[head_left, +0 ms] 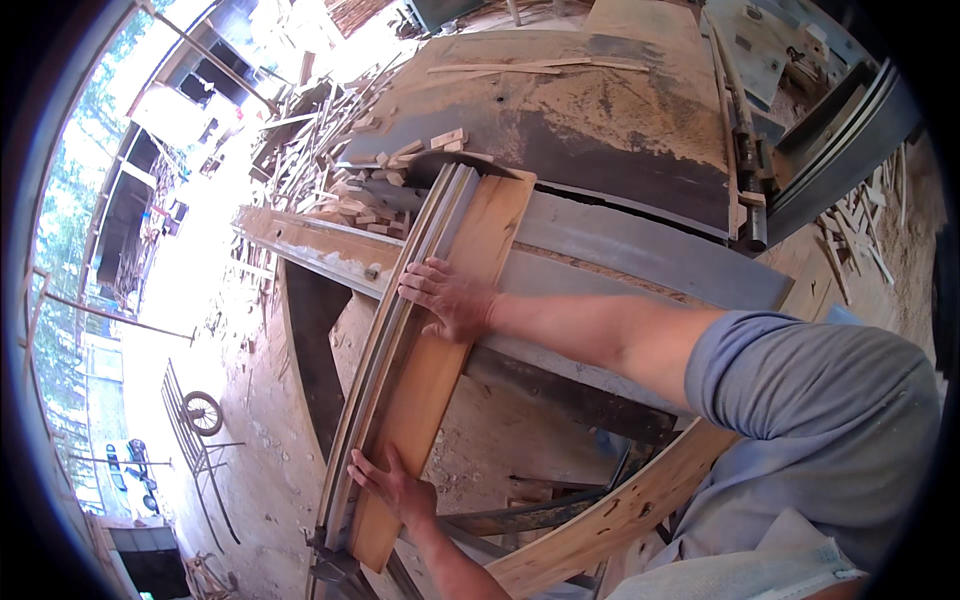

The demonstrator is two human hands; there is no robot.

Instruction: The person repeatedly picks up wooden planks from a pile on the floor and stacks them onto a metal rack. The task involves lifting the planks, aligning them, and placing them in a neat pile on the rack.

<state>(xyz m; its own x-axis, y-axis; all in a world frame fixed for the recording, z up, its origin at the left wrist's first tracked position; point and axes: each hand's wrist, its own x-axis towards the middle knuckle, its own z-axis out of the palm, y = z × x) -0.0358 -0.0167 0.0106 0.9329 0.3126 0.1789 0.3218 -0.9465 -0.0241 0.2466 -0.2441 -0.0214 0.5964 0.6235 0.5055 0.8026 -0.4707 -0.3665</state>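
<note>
A long wooden board (425,395) lies along a metal fence (352,415) that crosses the sliding table of a saw bench. My right hand (455,300) rests on the board's middle, its fingers hooked over the fence and its thumb on the wood. Closer to me, my left hand (400,488) holds the board's near end, thumb apart and fingertips reaching over the fence. The board's far end meets the grey machine bed (610,250), beside a dark curved plate (430,168) partly hidden by the fence; whether it is a blade I cannot tell.
A sawdust-covered tabletop (590,115) spreads beyond the bed. Wood offcuts (315,130) are heaped at the far left. Another long plank (620,500) lies near my body. On the ground at left stands a cart with a spoked wheel (203,413).
</note>
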